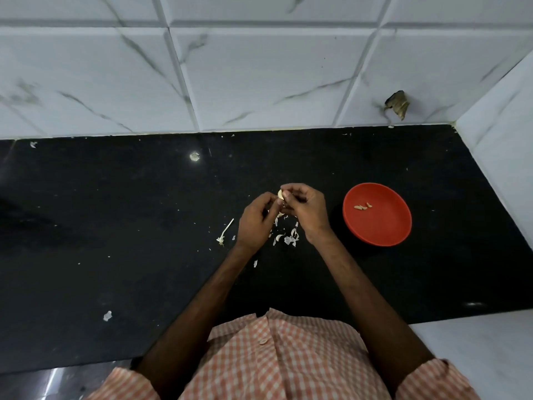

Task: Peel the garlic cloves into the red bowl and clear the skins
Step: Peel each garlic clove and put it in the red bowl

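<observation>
A pale garlic clove (279,194) is pinched between the fingertips of both hands above the black counter (115,226). My left hand (256,223) holds it from the left and my right hand (305,209) grips it from the right, fingers curled on its top. Below the hands lies a small heap of white garlic skins (288,238). The red bowl (377,214) sits to the right of my right hand, with three peeled cloves (362,207) inside.
A garlic stem with root (225,233) lies left of my left hand. Stray skin flakes are scattered over the counter, one at the near left (107,315). The tiled wall runs along the back, and a white side wall closes off the right.
</observation>
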